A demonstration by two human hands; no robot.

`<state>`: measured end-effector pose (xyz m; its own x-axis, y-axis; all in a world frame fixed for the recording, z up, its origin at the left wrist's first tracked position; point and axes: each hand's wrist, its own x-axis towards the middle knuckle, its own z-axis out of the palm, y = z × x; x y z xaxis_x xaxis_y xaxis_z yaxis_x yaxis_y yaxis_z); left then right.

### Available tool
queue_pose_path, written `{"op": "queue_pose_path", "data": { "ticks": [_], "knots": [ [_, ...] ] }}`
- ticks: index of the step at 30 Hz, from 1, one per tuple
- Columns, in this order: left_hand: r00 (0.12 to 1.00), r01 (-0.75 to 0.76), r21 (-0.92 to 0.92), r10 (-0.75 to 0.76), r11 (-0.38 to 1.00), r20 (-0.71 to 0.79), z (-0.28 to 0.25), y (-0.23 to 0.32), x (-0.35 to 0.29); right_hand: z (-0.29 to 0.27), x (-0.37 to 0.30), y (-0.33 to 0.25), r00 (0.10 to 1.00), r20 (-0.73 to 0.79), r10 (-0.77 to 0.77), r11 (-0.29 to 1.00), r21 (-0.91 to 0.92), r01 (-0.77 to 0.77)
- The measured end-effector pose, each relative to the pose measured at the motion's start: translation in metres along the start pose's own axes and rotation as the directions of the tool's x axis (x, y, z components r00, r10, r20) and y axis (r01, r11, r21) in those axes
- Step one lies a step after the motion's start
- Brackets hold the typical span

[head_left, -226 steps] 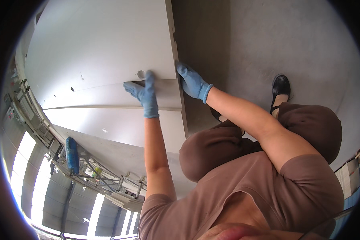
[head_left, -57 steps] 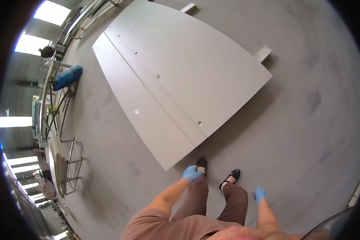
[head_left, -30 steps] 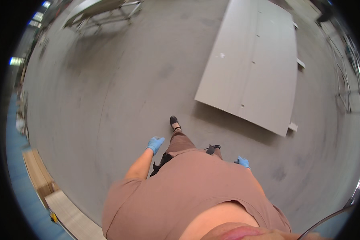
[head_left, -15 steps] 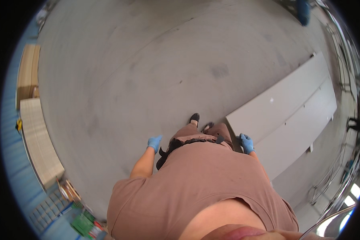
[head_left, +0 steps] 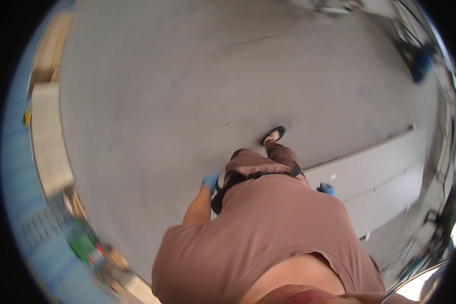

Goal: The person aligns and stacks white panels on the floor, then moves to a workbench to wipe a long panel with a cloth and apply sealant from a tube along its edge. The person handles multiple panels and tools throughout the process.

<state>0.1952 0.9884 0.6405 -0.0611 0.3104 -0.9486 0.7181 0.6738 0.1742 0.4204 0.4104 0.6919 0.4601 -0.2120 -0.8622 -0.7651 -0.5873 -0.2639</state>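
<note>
Currently | left hand (head_left: pixel 211 181) by belt (head_left: pixel 261 175) | right hand (head_left: pixel 327 189) near panel (head_left: pixel 372 177) | grips: can't tell

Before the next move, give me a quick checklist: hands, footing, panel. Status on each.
1. Left hand gloved: ok, blue glove.
2. Right hand gloved: ok, blue glove.
3. Right hand off the pale panel: cannot tell; they overlap in this view.
4. Whole panel visible: not ok; the torso hides part.
5. Both shoes visible: not ok; only one black shoe shows.
</note>
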Motion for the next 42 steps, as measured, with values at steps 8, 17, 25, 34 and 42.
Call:
{"op": "queue_pose_path", "data": {
  "ticks": [8, 17, 25, 34, 42],
  "knots": [
    [0.959, -0.284, 0.379, 0.255, 0.881, 0.126, 0.158, 0.229, -0.017, -0.165, 0.119, -0.268, 0.951, -0.178, -0.251, 0.935, 0.208, 0.286],
    [0.790, -0.574, 0.736, 0.477, 0.358, 0.385, 0.530, 0.532, -0.136, -0.267, 0.130, -0.314, 0.967, -0.253, -0.025, 0.966, 0.241, 0.088],
    [0.478, -0.878, 0.439, 0.298, 0.192, 0.826, 1.036, 0.648, -0.262, -0.299, 0.182, -0.221, 0.837, 0.012, 0.548, 0.524, 0.775, -0.354],
    [0.554, -0.828, 0.557, 0.061, -0.061, 0.831, 1.343, 0.554, -0.358, -0.637, 0.329, -0.284, 0.923, -0.134, 0.360, 0.748, 0.633, -0.200],
    [0.694, -0.696, 0.691, 0.065, -0.198, 0.717, 1.622, 0.575, -0.405, -0.997, 0.500, -0.306, 0.728, -0.654, 0.206, 0.846, 0.493, 0.204]
  ]
}}
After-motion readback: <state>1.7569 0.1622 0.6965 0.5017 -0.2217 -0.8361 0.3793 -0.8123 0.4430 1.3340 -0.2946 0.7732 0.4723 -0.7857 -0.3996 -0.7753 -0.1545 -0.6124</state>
